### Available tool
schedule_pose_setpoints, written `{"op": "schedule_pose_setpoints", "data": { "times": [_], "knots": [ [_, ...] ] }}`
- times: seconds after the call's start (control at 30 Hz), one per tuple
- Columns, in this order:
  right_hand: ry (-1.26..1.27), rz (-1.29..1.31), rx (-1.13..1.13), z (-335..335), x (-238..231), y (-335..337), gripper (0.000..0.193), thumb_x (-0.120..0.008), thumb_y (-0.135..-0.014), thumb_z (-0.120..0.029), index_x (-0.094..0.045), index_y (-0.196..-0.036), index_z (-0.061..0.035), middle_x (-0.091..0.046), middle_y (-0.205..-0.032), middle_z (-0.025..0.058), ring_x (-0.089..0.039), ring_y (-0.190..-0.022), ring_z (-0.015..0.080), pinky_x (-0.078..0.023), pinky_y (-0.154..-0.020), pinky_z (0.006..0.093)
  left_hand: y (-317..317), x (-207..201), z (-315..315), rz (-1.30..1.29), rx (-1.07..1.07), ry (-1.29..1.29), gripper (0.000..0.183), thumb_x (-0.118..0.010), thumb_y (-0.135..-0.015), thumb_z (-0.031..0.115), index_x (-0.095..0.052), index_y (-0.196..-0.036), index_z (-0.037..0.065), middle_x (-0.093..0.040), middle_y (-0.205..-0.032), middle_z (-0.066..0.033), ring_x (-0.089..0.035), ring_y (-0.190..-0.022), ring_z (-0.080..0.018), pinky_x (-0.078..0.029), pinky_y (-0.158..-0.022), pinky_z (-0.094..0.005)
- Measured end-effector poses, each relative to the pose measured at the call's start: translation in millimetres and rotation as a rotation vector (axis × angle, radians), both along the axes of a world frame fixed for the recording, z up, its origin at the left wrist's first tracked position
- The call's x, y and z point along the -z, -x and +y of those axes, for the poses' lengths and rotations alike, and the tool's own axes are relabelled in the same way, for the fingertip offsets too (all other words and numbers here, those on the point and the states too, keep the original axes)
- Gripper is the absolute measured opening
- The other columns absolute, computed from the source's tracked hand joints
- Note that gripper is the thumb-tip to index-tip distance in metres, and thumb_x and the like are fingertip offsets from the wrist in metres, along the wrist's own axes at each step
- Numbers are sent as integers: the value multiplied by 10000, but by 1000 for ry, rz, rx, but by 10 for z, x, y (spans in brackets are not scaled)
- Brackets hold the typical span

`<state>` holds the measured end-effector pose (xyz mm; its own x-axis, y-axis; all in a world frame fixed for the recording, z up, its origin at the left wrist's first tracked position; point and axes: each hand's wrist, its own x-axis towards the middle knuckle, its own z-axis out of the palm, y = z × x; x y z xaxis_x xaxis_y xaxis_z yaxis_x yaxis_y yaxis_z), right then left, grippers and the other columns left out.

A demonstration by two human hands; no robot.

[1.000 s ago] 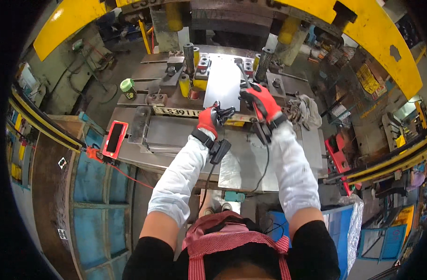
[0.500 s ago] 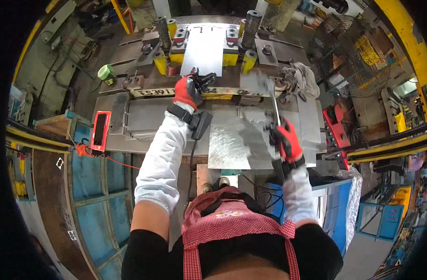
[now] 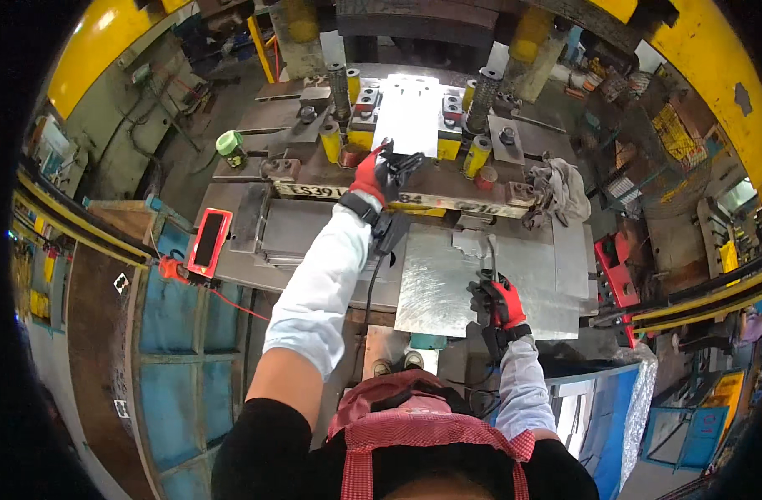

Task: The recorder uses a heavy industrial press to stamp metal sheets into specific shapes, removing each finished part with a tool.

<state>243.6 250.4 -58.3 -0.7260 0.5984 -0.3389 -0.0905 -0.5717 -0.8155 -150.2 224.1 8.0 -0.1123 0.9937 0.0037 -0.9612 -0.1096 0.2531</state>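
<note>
My left hand (image 3: 389, 177), in a red and black glove, reaches to the near edge of a bright flat metal sheet (image 3: 408, 121) lying in the press die. Its black fingers stretch to the right with the thumb apart; whether they touch the sheet I cannot tell. My right hand (image 3: 502, 302), gloved alike, is closed around a slim metal-rod tool (image 3: 492, 254) over a large scratched metal plate (image 3: 439, 279). At the tool's far end lies a small flat grey piece (image 3: 471, 242); whether they are joined is unclear.
Dark posts (image 3: 483, 93) and yellow cylinders (image 3: 476, 157) flank the die. Stacked grey sheets (image 3: 302, 229) and a red-framed black device (image 3: 208, 240) are on the left. A crumpled grey rag (image 3: 564, 190) lies right of the die, and a red metal block (image 3: 616, 279) stands beyond the plate.
My right hand has drawn the tool back from the die's front edge, nearer and to the left over the large plate. My left hand stays by the sheet's near edge. The view has shifted.
</note>
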Motion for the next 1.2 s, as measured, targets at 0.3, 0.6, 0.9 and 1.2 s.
{"op": "schedule_pose_setpoints", "data": {
  "times": [0.3, 0.6, 0.9, 1.2],
  "knots": [
    [-432, -255, 281, -251, 125, -697, 420, -501, -861, -282, -467, -1182, -14, -610, -865, 73, -554, -594, 142, -449, -554, 267, -975, 384, -2496, 1027, -894, 643, 334, -523, -870, 67, -491, -1197, 3, -586, -1106, -86, -584, -973, -205, -466, -837, -320],
    [-111, -114, 435, -330, 391, -747, 336, -535, -849, -204, -472, -1164, -105, -581, -770, 51, -522, -517, 163, -445, -465, 307, -773, 1023, -3097, 2463, -131, 1139, 576, -521, -776, 308, -360, -1319, 201, -193, -1437, -101, -197, -1305, -334, -234, -1023, -466],
    [147, 202, 273, -288, 505, -783, 303, -549, -834, -223, -440, -1108, -154, -490, -683, 52, -425, -482, 143, -352, -428, 300, -699, 1062, -3096, 2487, -151, 1096, 505, -492, -793, 335, -421, -1269, 181, -242, -1417, -105, -309, -1238, -357, -277, -992, -474],
    [258, 236, 233, -107, 841, -909, 337, -544, -847, -272, -443, -1145, -151, -503, -706, 76, -439, -488, 174, -361, -432, 326, -669, 1100, -3095, 2455, -164, 1096, 517, -545, -751, 317, -440, -1241, 190, -277, -1398, -105, -263, -1273, -346, -304, -980, -462]
  ]
}}
